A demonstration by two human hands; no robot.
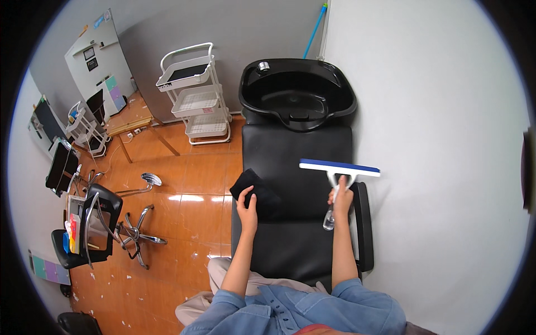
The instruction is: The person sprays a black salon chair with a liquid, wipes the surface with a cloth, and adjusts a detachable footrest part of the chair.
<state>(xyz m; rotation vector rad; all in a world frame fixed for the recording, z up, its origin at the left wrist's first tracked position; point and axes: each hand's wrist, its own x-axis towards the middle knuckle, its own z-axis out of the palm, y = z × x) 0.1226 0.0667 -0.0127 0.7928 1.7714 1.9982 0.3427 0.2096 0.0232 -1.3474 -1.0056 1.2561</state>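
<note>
My left hand (247, 205) is closed on a black cloth (243, 182) at the left edge of a black reclining shampoo chair (296, 148). The cloth's dark colour blends into the seat, so its right border is hard to make out. On the other side, my right hand (341, 199) grips a spray squeegee (339, 167) by its handle. This tool has a wide white head with a blue strip along the top and a clear bottle part below my fingers. It is held over the chair, its head pointing away from me.
A black wash basin (296, 92) with a chrome fitting is at the chair's far end. Left of it stands a white three-tier trolley (198, 100). A salon chair (89, 229) is farther left, near a tall mirror (100, 67). A white wall (435, 139) rises close on the right.
</note>
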